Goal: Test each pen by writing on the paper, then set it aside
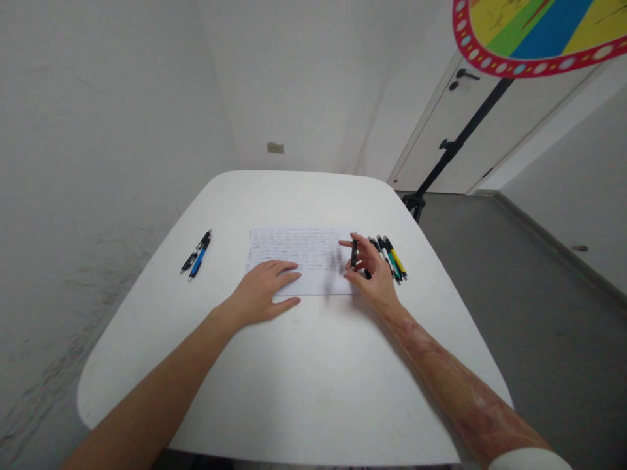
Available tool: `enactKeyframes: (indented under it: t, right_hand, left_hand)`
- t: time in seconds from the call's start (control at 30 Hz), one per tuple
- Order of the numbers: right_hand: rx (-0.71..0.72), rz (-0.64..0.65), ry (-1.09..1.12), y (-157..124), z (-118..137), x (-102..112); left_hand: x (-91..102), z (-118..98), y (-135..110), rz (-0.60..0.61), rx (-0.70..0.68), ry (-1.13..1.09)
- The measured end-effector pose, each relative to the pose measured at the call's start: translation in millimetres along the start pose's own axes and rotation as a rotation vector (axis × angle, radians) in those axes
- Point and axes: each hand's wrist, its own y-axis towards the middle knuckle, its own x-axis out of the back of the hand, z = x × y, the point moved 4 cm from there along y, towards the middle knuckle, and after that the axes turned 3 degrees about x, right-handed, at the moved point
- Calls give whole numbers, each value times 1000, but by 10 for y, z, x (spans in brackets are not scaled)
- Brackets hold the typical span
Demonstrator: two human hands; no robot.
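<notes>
A sheet of white paper [313, 277] covered with lines of handwriting in its upper part lies on the table. My left hand [267, 290] rests flat with fingers spread over the paper's lower left corner. Above the sheet's right side, my right hand [369, 264] grips a black pen [354, 254] between thumb and fingers. The pen stands nearly upright in the view, and part of it is hidden by the fingers. Just right of that hand lies a group of several pens [392, 258] with black, white, green and yellow barrels.
Two or so pens, one of them a blue pen [200, 260], lie at the left of the white table [304, 378]. Walls stand behind and to the left. Beyond the right edge are a black stand [455, 147] bearing a colourful wheel [539, 32] and a door [490, 130].
</notes>
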Motion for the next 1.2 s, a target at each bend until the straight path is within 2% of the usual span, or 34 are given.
enactKeyframes:
  t: [0.37,0.53,0.63,0.7,0.8,1.0,1.2]
  right_hand:
    - [59,22,-46,25,5,64]
    - [106,-6,-86,124,-79,282]
    - [45,-109,-188,195,-175,471]
    - [3,-133,-271,225,-233,563]
    - [-22,-41,-373,236,-298,598]
    - [16,140,-578,196,-371,499]
    - [40,104,-577,201,-336,457]
  left_hand:
    - [-8,10,-4,-7,-8,4]
    - [-10,15,-14,-6,-13,0]
    - [-9,11,-19,-7,-23,8]
    - [-11,13,-23,-8,-26,12]
    - [-15,18,-31,-13,-25,12]
    - [-12,22,-41,-25,-26,12]
    - [-4,14,-36,-32,-36,6]
